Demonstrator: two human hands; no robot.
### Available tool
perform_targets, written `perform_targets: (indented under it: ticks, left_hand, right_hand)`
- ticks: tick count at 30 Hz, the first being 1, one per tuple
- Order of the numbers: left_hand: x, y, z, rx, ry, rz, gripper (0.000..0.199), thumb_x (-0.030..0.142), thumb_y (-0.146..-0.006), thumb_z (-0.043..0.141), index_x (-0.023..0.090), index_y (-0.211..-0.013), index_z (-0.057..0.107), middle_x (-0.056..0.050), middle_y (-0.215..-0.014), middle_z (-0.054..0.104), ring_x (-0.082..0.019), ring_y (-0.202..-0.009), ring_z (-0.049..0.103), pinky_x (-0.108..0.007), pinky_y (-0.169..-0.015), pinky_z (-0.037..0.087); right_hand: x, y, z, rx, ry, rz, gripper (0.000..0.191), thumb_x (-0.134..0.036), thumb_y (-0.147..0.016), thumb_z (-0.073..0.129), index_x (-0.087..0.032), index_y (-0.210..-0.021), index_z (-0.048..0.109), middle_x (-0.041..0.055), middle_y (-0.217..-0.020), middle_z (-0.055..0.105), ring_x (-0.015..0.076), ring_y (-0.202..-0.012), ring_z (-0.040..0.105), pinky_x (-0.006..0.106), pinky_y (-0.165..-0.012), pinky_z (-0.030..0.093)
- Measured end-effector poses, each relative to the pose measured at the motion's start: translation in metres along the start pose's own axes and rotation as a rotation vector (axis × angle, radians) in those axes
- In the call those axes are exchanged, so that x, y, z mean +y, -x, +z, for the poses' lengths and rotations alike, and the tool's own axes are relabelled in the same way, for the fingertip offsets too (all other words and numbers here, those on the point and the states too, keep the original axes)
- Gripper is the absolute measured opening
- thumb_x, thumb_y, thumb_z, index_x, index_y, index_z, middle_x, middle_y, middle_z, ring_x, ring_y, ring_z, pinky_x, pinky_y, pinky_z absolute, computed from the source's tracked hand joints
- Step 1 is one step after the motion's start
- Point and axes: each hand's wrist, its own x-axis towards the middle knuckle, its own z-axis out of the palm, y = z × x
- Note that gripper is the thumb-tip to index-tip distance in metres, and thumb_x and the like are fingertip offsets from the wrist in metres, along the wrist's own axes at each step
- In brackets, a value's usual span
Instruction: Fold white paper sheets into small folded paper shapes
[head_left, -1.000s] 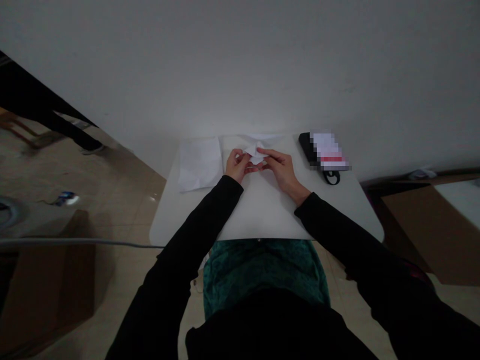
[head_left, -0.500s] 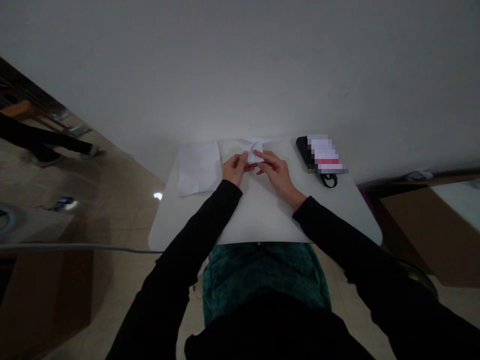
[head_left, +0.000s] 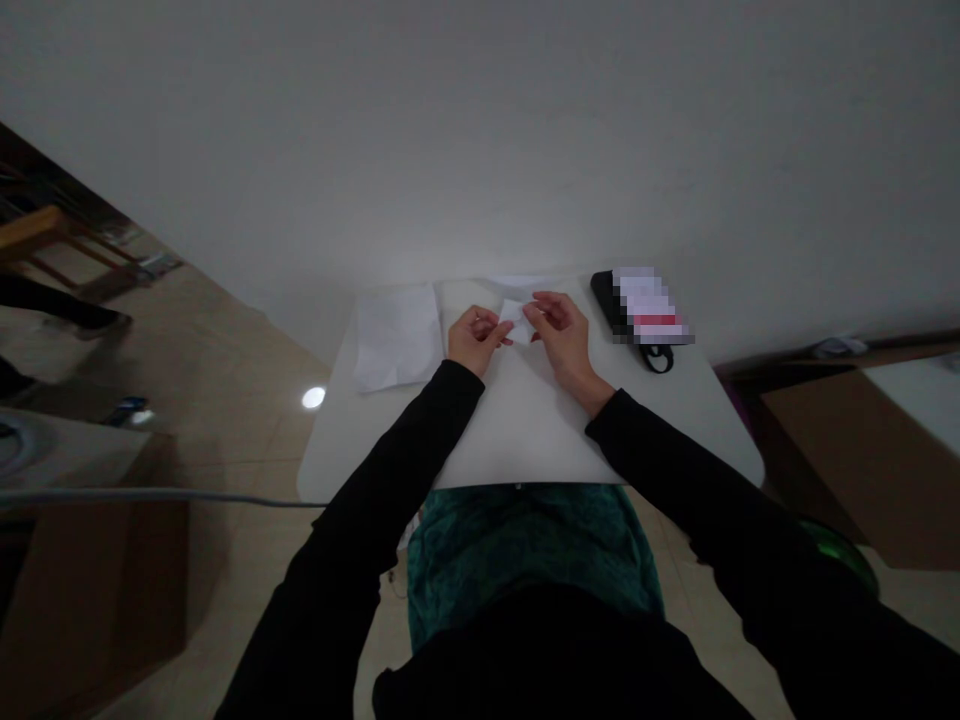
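Left hand point(head_left: 472, 343): thumb on top, fingers curled, pinching the left side of the paper point(head_left: 513, 312).
Right hand point(head_left: 568, 336): thumb and fingertips drawn close together on the same piece, at its right side.
Paper position: small, white and folded, held between the two hands over the far half of the white table point(head_left: 525, 440); its exact folds are too small to make out.
Sheet point(head_left: 400, 337): white, four-sided, spread on the table to the left of the hands, near the left one.
Strip point(head_left: 523, 282): more white paper, lying at the table's far edge beside the wall point(head_left: 450, 130).
Case point(head_left: 606, 290): black, on the table's right side, a pixelated white-and-red item point(head_left: 649, 295) over it, a dark loop point(head_left: 658, 360) at its near end.
Worker: black sleeves point(head_left: 405, 440) reaching in from both sides, green cloth point(head_left: 532, 560) below the table's near edge.
Floor, left: another person's dark-clad leg point(head_left: 60, 303) near a wooden stool point(head_left: 34, 232); a brown box point(head_left: 97, 580) stands closer.
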Motion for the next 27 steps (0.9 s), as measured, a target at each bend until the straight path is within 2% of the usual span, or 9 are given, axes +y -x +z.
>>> perform_targets:
  ticks: [2, 4, 10, 13, 16, 20, 23, 27]
  left_hand:
    - [-0.001, 0.001, 0.0, -0.029, -0.015, 0.01, 0.041, 0.038, -0.065, 0.085, 0.019, -0.074, 0.05, 0.005, -0.056, 0.063, -0.01, -0.05, 0.065, -0.018, -0.049, 0.046]
    - [-0.002, 0.001, -0.001, -0.042, -0.02, 0.023, 0.037, 0.034, -0.067, 0.083, 0.019, -0.075, 0.05, 0.005, -0.058, 0.064, -0.01, -0.051, 0.064, -0.019, -0.051, 0.049]
    - [-0.008, -0.002, -0.005, -0.005, -0.077, 0.1, 0.027, 0.028, -0.075, 0.076, 0.021, -0.087, 0.052, 0.005, -0.067, 0.066, -0.009, -0.053, 0.061, -0.022, -0.055, 0.051]
    - [-0.009, -0.004, -0.012, -0.032, -0.279, 0.237, 0.017, 0.03, -0.084, 0.069, 0.022, -0.093, 0.057, 0.005, -0.069, 0.064, -0.009, -0.055, 0.058, -0.022, -0.055, 0.046]
    - [-0.007, -0.005, -0.019, -0.115, -0.519, 0.402, 0.011, 0.033, -0.09, 0.063, 0.023, -0.094, 0.062, 0.001, -0.078, 0.065, -0.011, -0.067, 0.059, -0.024, -0.063, 0.046]
    - [-0.003, -0.004, -0.022, -0.15, -0.666, 0.515, 0.011, 0.03, -0.094, 0.055, 0.022, -0.096, 0.064, -0.002, -0.085, 0.066, -0.014, -0.078, 0.06, -0.027, -0.071, 0.048]
    - [0.002, 0.001, -0.017, -0.103, -0.662, 0.499, 0.014, 0.033, -0.092, 0.06, 0.022, -0.098, 0.062, -0.001, -0.086, 0.067, -0.013, -0.073, 0.058, -0.026, -0.069, 0.047]
    - [0.005, 0.009, -0.008, -0.095, -0.541, 0.274, 0.037, 0.046, -0.077, 0.076, 0.022, -0.101, 0.061, 0.006, -0.068, 0.063, -0.009, -0.053, 0.052, -0.022, -0.054, 0.043]
  right_hand:
    - [0.0, -0.001, -0.001, -0.034, 0.039, 0.002, 0.031, -0.048, -0.073, 0.077, -0.023, -0.091, 0.071, 0.0008, -0.083, 0.07, 0.0115, -0.065, 0.059, 0.024, -0.054, 0.049]
    - [0.001, -0.001, -0.001, -0.052, 0.046, -0.001, 0.027, -0.046, -0.074, 0.077, -0.021, -0.082, 0.075, 0.0017, -0.077, 0.071, 0.0125, -0.063, 0.059, 0.027, -0.056, 0.049]
    - [0.003, -0.002, -0.003, -0.066, 0.039, 0.03, 0.022, -0.042, -0.068, 0.08, -0.021, -0.076, 0.077, 0.0017, -0.076, 0.074, 0.015, -0.063, 0.062, 0.029, -0.057, 0.052]
    - [0.005, -0.001, -0.004, -0.104, 0.094, 0.005, 0.021, -0.04, -0.072, 0.078, -0.02, -0.077, 0.077, 0.0012, -0.074, 0.073, 0.0138, -0.063, 0.061, 0.028, -0.056, 0.05]
    - [0.008, 0.0, -0.003, -0.097, 0.148, -0.06, 0.018, -0.036, -0.075, 0.076, -0.02, -0.082, 0.077, 0.002, -0.08, 0.074, 0.0137, -0.069, 0.063, 0.026, -0.059, 0.048]
    - [0.011, -0.001, -0.004, -0.063, 0.135, -0.037, 0.016, -0.035, -0.072, 0.077, -0.019, -0.078, 0.076, 0.0027, -0.078, 0.074, 0.0129, -0.065, 0.061, 0.027, -0.059, 0.046]
    - [0.009, -0.002, -0.004, -0.049, 0.151, -0.025, 0.02, -0.038, -0.072, 0.077, -0.019, -0.074, 0.074, 0.0019, -0.074, 0.073, 0.0126, -0.062, 0.059, 0.027, -0.059, 0.045]
    - [0.003, 0.003, -0.003, -0.046, 0.181, -0.064, 0.025, -0.044, -0.078, 0.072, -0.019, -0.076, 0.069, 0.0007, -0.073, 0.069, 0.0128, -0.063, 0.057, 0.028, -0.062, 0.046]
